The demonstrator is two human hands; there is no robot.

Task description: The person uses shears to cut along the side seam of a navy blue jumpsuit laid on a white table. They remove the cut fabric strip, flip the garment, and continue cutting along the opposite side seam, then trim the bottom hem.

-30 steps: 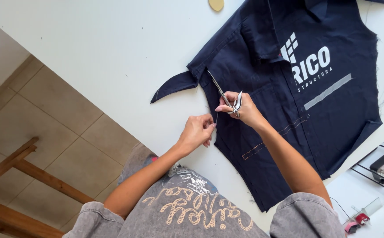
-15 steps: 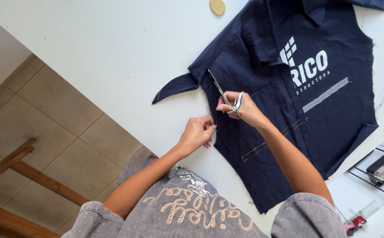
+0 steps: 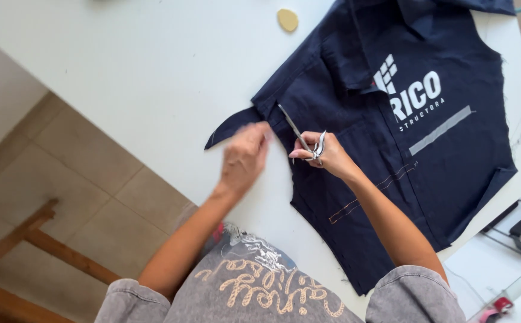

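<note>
Head view shows your right hand [image 3: 326,154] closed around small silver metal thread snips [image 3: 301,136] at centre frame, over the dark navy cloth work shirt [image 3: 392,155] spread on the white table [image 3: 123,66]. Your left hand [image 3: 244,157], blurred and loosely open, rests beside the shirt's edge holding nothing. I judge trimming partly done; loose threads remain at right.

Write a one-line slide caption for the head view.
Right hand holds metal thread snips over a navy blue work shirt; left hand reaches its edge.
</note>
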